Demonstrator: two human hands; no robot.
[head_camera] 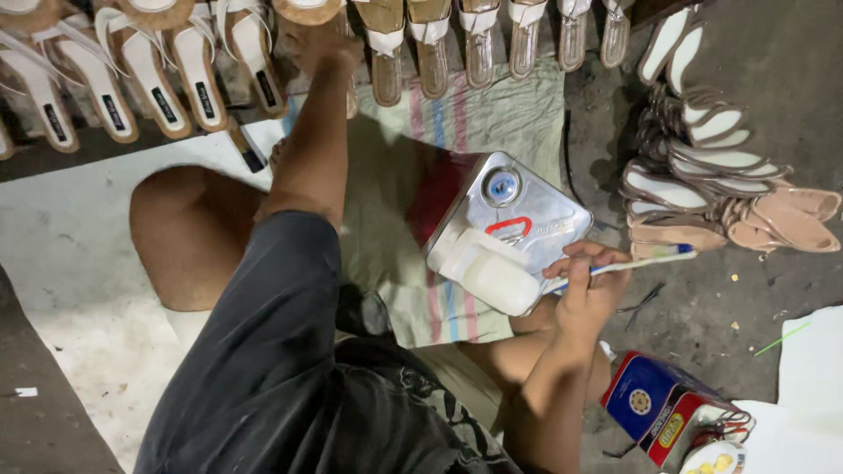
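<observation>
I sit cross-legged on the floor. My left hand reaches far forward and grips a tan sandal in the row of sandals lying across the top. My right hand is closed around a toothbrush-like brush with a white handle, held level and pointing right. It hovers beside a white plastic container that rests on a square silver metal tin with a red handle and a round cap.
A pile of finished sandals lies at the right. A striped cloth covers the floor under the tin. A blue and red box stands at the lower right. White sheets lie at the left.
</observation>
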